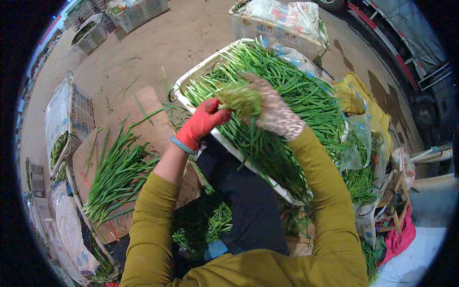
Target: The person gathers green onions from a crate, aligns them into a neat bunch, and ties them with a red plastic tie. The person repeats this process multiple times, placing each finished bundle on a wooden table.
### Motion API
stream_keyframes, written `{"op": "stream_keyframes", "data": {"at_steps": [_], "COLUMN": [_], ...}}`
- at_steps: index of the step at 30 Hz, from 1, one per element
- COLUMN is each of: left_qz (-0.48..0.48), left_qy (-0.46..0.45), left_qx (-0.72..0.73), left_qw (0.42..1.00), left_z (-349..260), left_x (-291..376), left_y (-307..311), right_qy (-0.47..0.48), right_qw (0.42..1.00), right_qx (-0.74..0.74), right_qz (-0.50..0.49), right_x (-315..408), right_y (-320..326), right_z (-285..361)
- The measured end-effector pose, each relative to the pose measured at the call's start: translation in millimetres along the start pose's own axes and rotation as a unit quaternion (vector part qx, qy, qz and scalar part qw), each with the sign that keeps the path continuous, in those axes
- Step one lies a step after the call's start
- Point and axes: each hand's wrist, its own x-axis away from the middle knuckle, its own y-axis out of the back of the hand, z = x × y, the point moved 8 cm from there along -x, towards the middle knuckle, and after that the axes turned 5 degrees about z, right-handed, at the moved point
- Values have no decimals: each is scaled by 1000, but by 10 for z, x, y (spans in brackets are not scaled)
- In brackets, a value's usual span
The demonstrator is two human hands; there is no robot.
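My left hand (208, 120), in a red glove with a blue-grey band at the wrist, grips the near end of a small bunch of green stalks (238, 100). My right hand (270, 107), in a patterned light glove, is blurred and lies against the bunch's other side; its fingertips are partly hidden. Both hands are over the near left part of a white plastic crate (200, 73) heaped with long green leafy stalks, probably garlic chives (301, 82). A separate bundle of the same greens (116, 175) lies on a brown board (143, 104) at the left.
A covered crate (279, 34) stands beyond the heaped one. More crates (80, 111) line the left and far left (138, 14). Yellow sacking (365, 104) and plastic-wrapped greens (358, 179) are at the right. A vehicle's red-and-white edge (387, 43) shows at the upper right.
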Motion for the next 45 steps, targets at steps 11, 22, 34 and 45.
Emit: {"op": "stream_keyframes", "data": {"at_steps": [11, 22, 34, 45], "left_qz": [13, 41, -27, -246], "left_qy": [-44, -154, -114, -35], "left_qx": [-64, -166, 48, 109], "left_qw": [997, 973, 992, 962], "left_z": [-304, 272, -549, -1181], "left_x": [30, -1148, -370, 2175], "left_y": [-169, -939, -1323, -1542], "right_qy": [-28, 92, -189, -34], "right_qw": [989, 871, 892, 987], "right_qx": [105, 479, 345, 92], "right_qz": [99, -58, -223, 128], "right_x": [-5, 776, 2246, 353], "right_y": [-73, 317, 2047, -1125], "right_z": [-42, 874, 1334, 453]}}
